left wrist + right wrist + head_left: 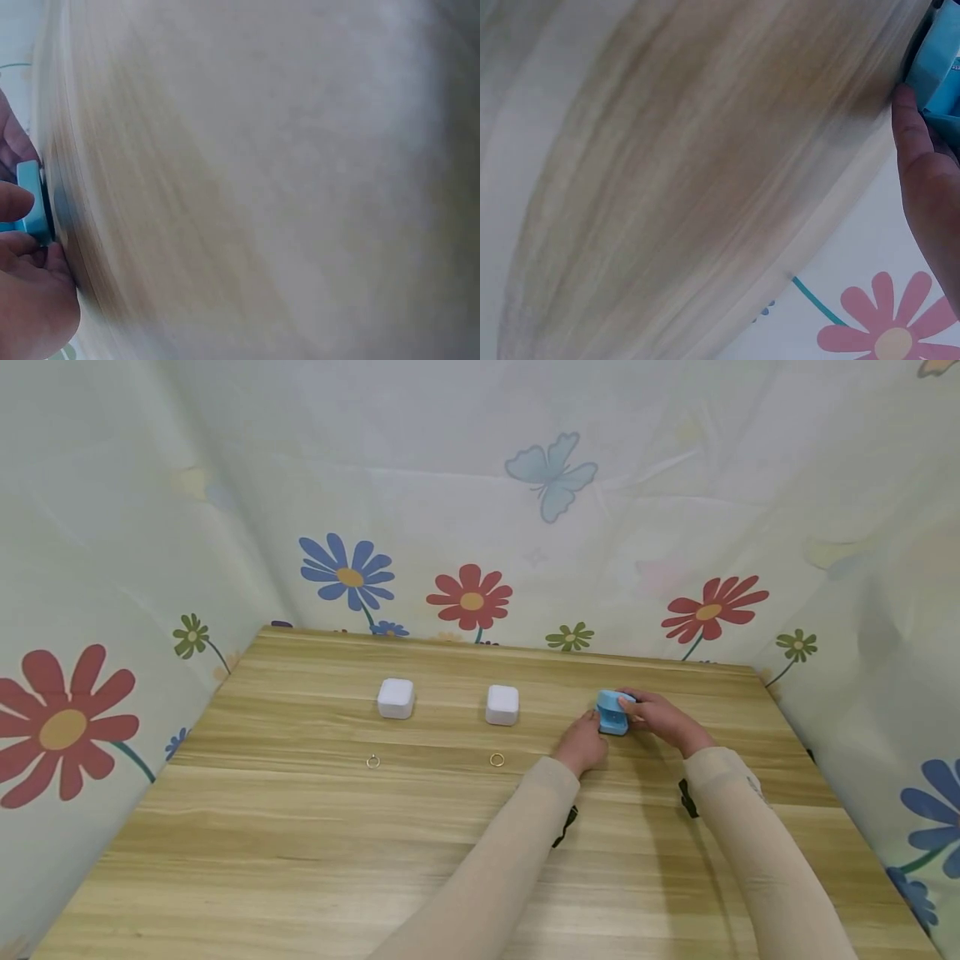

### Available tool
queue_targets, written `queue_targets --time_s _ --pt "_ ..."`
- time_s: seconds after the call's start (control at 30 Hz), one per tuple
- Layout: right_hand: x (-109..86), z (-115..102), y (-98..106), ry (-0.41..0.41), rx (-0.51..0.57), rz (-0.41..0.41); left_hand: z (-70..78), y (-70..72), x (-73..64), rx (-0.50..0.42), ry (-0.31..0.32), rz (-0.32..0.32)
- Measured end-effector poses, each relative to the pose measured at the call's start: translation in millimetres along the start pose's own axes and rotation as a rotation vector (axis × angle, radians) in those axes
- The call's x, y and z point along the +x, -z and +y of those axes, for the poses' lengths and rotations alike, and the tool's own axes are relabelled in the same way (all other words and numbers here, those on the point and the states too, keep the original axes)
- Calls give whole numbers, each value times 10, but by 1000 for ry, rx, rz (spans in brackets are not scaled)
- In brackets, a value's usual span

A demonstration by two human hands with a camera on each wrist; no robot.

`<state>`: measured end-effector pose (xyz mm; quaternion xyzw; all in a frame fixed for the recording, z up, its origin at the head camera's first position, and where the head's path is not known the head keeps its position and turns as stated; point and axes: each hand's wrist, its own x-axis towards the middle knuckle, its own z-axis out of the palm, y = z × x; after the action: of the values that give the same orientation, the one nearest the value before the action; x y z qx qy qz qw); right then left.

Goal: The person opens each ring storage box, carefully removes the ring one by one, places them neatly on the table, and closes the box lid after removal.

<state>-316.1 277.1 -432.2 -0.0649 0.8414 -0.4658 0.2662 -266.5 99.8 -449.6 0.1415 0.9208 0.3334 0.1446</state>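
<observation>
A small light-blue ring box (613,725) stands on the wooden table with its lid raised, at the right of the head view. My left hand (582,743) grips its left front side low down, fingers curled. From the right, my right hand (666,721) holds the lid side between thumb and fingers. The box (32,201) shows at the left edge of the left wrist view, fingers on it. In the right wrist view a finger of the right hand (930,180) touches the blue box (934,60). What lies inside the box is too small to tell.
Two closed white boxes, one left (395,699) and one nearer the middle (502,706), stand on the table (337,860). In front of them lie a silver-coloured ring (373,767) and a gold-coloured ring (492,765). A flowered cloth (420,510) hangs behind and at the sides.
</observation>
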Motion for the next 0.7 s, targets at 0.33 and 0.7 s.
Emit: queue_targets --time_s 0.33,0.7 --pt "25 22 11 -16 28 -7 -3 -37 10 -5 15 3" --pt "21 -12 18 -20 47 -6 -47 -100 104 40 31 -9"
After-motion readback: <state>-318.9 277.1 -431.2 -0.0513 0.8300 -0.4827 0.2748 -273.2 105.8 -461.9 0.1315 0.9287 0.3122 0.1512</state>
